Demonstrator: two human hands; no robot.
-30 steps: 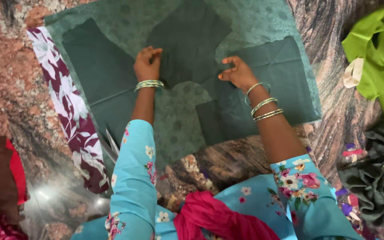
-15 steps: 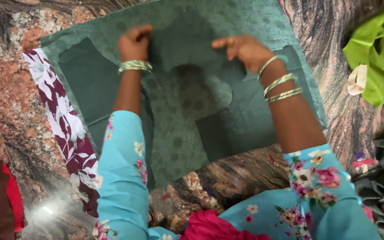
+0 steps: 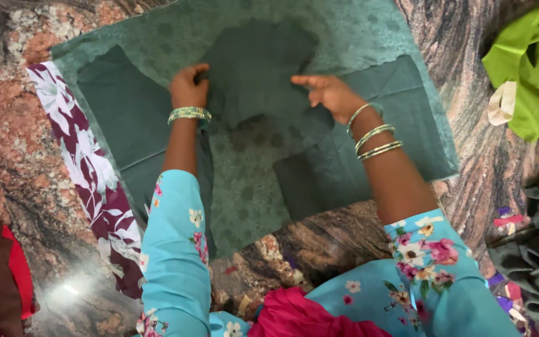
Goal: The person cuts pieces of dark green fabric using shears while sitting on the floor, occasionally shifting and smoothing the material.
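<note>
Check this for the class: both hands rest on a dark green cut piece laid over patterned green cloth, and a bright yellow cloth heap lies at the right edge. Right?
Not quite. The head view shows the heap is lime green, not yellow. The left hand and right hand do rest on the dark green cut piece over the patterned green cloth.

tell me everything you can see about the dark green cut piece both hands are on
The dark green cut piece looks like thin plain matte cloth, darker than the patterned teal fabric beneath it. Its shape is irregular, with a curved lower edge. It lies nearly flat on the floor spread. The left hand grips its left edge; the right hand rests fingers on its right edge.
</note>
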